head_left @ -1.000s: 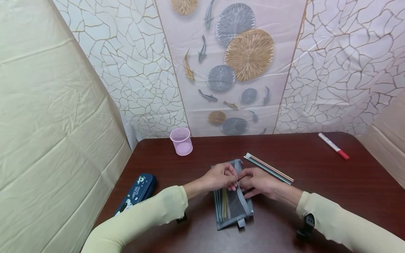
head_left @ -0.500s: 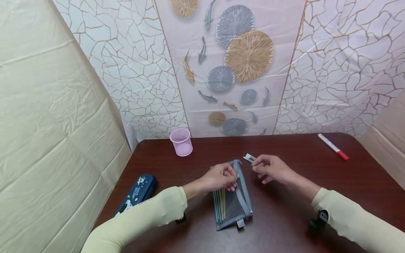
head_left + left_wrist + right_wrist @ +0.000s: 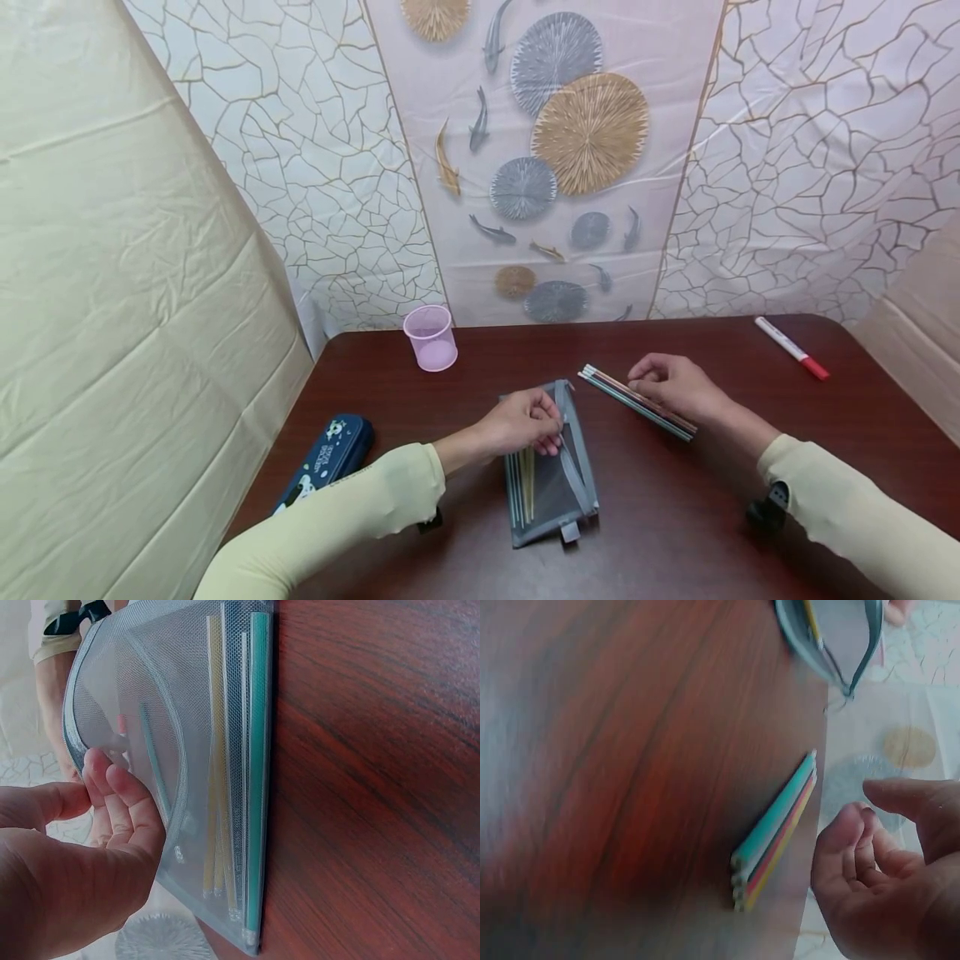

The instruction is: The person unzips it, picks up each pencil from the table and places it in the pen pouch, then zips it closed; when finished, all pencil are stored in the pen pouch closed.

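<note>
My left hand [image 3: 525, 421] pinches the zip edge of a grey mesh pencil pouch [image 3: 555, 492], holding its mouth apart. Through the mesh, the left wrist view shows yellow pencils [image 3: 218, 750] and a green pencil [image 3: 259, 772] lying lengthwise. To the right of the pouch, several pencils [image 3: 626, 397] lie side by side on the table; teal, red and yellow ones [image 3: 780, 840] show in the right wrist view. My right hand [image 3: 678, 387] hovers at the far side of these pencils, fingers loosely bent, thumb apart from the fingertips, nothing between them.
A pink mesh cup [image 3: 431, 340] stands at the back left of the dark wooden table [image 3: 495, 354]. A dark blue pencil case [image 3: 326, 458] lies by the left edge, partly behind the left sleeve. A white marker with a red cap [image 3: 791, 347] lies at the back right.
My right hand has left the pouch mouth and moved right to the loose pencils. My left hand keeps its pinch on the pouch edge.
</note>
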`<state>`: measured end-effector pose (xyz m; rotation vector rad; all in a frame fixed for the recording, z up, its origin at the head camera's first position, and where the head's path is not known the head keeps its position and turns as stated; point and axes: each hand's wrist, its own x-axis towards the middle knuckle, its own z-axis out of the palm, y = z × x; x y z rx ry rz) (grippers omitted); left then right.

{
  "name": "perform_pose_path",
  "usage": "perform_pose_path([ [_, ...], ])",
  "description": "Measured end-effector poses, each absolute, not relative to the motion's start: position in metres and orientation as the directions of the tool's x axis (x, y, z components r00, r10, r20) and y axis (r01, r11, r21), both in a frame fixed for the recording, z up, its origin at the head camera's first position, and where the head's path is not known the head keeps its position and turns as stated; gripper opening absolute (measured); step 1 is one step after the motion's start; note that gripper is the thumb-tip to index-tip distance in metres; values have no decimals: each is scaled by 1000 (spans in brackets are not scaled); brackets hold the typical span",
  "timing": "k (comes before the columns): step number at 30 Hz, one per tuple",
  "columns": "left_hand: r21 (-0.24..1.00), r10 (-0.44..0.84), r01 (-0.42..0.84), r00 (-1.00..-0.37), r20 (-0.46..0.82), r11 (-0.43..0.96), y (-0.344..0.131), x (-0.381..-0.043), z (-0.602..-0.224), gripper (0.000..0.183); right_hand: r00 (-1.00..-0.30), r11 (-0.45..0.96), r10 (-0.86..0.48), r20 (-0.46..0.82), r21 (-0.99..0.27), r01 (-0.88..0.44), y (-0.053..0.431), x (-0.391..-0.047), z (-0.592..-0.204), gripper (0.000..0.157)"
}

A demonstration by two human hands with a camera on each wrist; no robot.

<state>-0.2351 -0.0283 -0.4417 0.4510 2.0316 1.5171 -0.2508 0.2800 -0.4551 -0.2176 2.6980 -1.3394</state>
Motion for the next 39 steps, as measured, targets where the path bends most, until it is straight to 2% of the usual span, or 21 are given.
perform_pose_path([
  [3, 949, 578, -64, -780, -240, 308, -28, -235, -443, 6, -983, 678, -184, -30, -728, -105, 288, -256, -458, 25],
  [7, 950, 586, -61, -774, -240, 307, -29, -235, -442, 5, -973, 700, -226, -46, -703, -129, 298, -265, -459, 28],
  [17, 951, 591, -62, -770, -239, 303, -28, -235, -443, 5, -917, 608, -375, -134, -783, -133, 319, -285, -472, 37],
  [25, 951, 594, -65, -767, -242, 304, -26, -235, -443, 5, -906, 578, -393, -157, -808, -111, 326, -286, -477, 42],
  [39, 949, 585, -67, -773, -246, 309, -28, -235, -443, 5, -902, 585, -409, -139, -799, -142, 319, -286, -474, 36],
])
